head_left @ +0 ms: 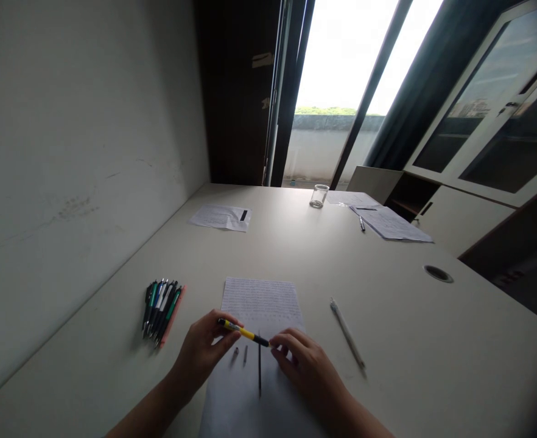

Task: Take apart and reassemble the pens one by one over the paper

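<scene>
In the head view my left hand (209,344) pinches the rear part of a yellow and black pen (247,334) between thumb and fingers. The pen is held above a sheet of lined, written paper (263,298) and slants down to the right. At its black front end, the fingertips of my right hand (302,359) close around the tip; what exactly they grip there is partly hidden. A thin dark ink refill (260,371) lies on the paper below the pen. Two small pen parts, one (235,354) left of the other (245,354), lie beside it.
A bundle of several pens (161,310) lies on the left of the white table (291,255). To the right rests a single whitish pen (348,334). Farther back are a glass jar (319,196), a paper sheet (220,217), a paper stack (394,223) and a round table grommet (438,274).
</scene>
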